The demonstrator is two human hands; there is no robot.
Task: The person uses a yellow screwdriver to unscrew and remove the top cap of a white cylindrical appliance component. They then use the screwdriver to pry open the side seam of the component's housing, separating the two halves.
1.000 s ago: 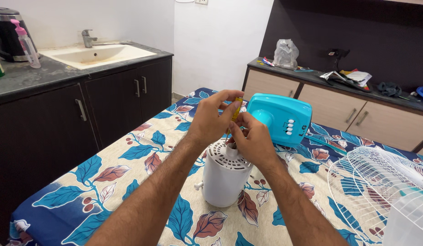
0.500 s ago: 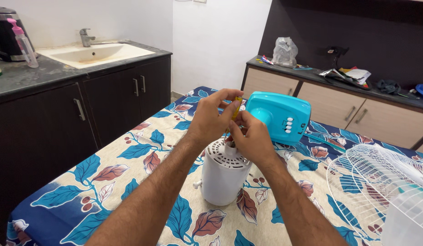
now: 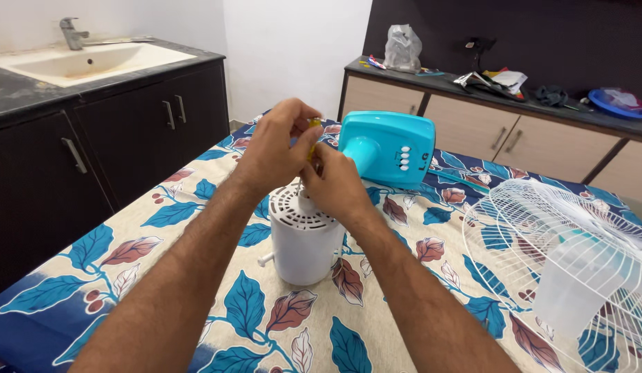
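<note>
White ribbed motor housing (image 3: 303,238). Small yellow piece (image 3: 312,124) at the fingertips. Turquoise fan base (image 3: 388,147) with white buttons. White wire grille (image 3: 542,235) at the table's right edge. Tablecloth (image 3: 196,221): cream, blue and rust-red leaf print. Dark brown cabinets (image 3: 93,152), cream sink (image 3: 86,63).

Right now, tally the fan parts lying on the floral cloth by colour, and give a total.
White: 2, the motor housing under both hands and the wire guard at the right.
Turquoise: 1, the fan base behind the hands.
Clear: 1, the blade lying under the wire guard.
Total: 4
</note>
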